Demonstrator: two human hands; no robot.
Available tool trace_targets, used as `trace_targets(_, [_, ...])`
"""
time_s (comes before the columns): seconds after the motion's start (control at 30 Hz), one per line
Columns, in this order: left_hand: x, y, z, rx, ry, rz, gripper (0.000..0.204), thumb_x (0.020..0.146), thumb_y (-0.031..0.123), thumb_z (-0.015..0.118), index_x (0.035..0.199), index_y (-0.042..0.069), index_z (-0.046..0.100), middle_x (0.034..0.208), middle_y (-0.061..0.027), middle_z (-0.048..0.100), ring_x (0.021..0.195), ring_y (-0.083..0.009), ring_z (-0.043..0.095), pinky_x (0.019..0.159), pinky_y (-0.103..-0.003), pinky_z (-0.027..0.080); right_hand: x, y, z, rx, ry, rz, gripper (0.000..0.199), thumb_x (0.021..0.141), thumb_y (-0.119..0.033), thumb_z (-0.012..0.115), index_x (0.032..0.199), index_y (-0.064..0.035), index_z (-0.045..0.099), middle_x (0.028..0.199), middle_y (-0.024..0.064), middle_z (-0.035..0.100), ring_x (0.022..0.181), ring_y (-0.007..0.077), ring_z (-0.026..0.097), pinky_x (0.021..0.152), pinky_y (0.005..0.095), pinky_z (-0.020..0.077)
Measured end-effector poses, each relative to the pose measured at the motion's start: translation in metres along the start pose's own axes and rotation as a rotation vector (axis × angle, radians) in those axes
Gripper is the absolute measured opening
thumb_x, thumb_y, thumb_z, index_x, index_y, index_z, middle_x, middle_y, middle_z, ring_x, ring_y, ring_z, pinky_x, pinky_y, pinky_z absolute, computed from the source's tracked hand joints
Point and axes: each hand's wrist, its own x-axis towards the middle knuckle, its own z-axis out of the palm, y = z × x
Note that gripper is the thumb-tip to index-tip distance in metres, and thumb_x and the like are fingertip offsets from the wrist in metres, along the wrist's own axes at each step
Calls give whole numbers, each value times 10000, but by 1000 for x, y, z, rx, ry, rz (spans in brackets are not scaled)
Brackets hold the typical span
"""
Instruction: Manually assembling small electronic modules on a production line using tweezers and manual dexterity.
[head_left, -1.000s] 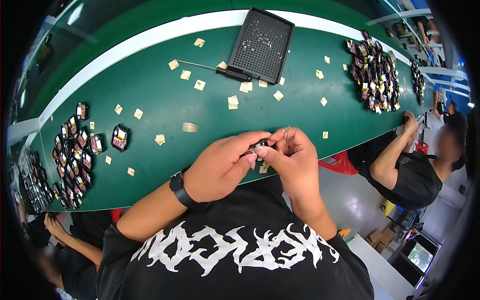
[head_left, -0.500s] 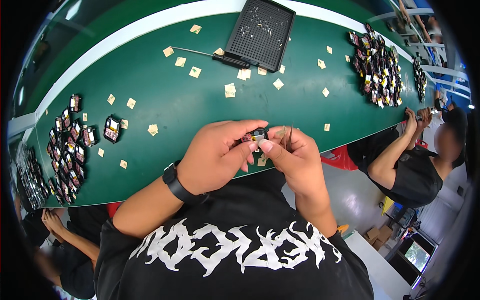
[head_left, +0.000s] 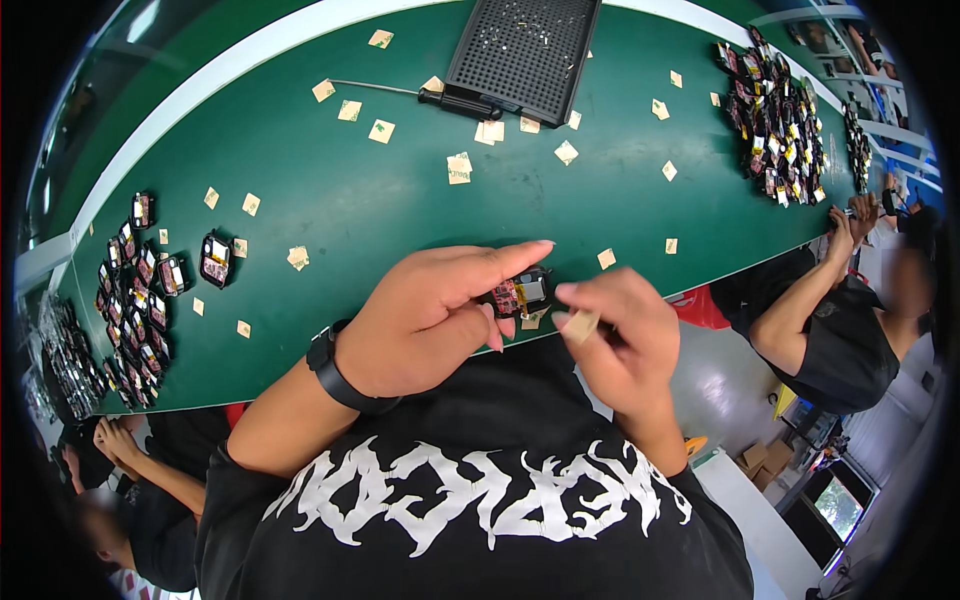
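My left hand (head_left: 420,315) is closed round the edge of a small black device housing (head_left: 527,290), just over the table's near edge. Its open face shows a reddish circuit board, a silvery block and a bit of yellow tape. To the right, apart from the housing, my right hand (head_left: 632,335) is smeared by motion, with a small cream backing-paper square (head_left: 580,326) at its thumb and fingers. Other cream squares (head_left: 606,259) lie on the green table close by, one of them partly under the housing.
A black perforated tray (head_left: 520,60) with small bits in it stands at the far middle, a screwdriver (head_left: 455,101) beside it. Similar housings are heaped at left (head_left: 135,310) and far right (head_left: 775,130). Co-workers sit on both sides. Scattered paper squares dot the green table (head_left: 380,210).
My right hand has drawn away from the housing to the right, with a cream square at its fingers. The pointed tool seen in that hand earlier no longer shows clearly. My left hand keeps its hold.
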Motion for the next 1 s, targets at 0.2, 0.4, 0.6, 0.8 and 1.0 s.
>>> trace_targets(0.2, [3, 3, 0, 161, 9, 28, 618, 841, -112, 450, 1443, -13, 543, 1007, -124, 663, 789, -153, 659, 750, -279, 558, -2, 11, 2, -390, -34, -229, 490, 672, -55, 809, 1155, -133, 774, 781, 27, 564, 576, 164, 531, 493, 290, 434])
trace_targets(0.4, [5, 1, -1, 143, 15, -3, 570, 849, -110, 467, 1404, -31, 567, 981, -109, 664, 764, -138, 658, 692, -256, 546, -1, 16, 7, -488, -57, -321, 494, 660, -78, 811, 1149, -143, 775, 824, 21, 548, 574, 150, 510, 487, 290, 421])
trace_targets(0.6, [-6, 24, 5, 231, 152, -117, 468, 906, -80, 569, 1371, -30, 591, 964, -86, 651, 752, -99, 634, 653, -230, 533, 14, 2, -29, -182, -103, -155, 490, 729, -96, 810, 1211, -71, 725, 877, 67, 636, 703, 227, 629, 589, 337, 514])
trace_targets(0.8, [-97, 31, -10, 258, 886, -93, 368, 950, -68, 598, 1315, -25, 600, 982, -70, 653, 764, -96, 622, 636, -220, 508, 32, 56, -102, -739, 482, 151, 350, 833, -110, 814, 1152, -23, 699, 943, 108, 655, 741, 220, 675, 647, 339, 540])
trace_targets(1.0, [-183, 6, -59, 687, 1124, -121, 267, 969, -31, 596, 1236, -41, 588, 1106, -56, 572, 689, -85, 553, 590, -225, 453, 55, 101, -132, -966, 607, 236, 430, 833, -280, 825, 1155, -31, 685, 984, 118, 647, 823, 279, 673, 704, 386, 547])
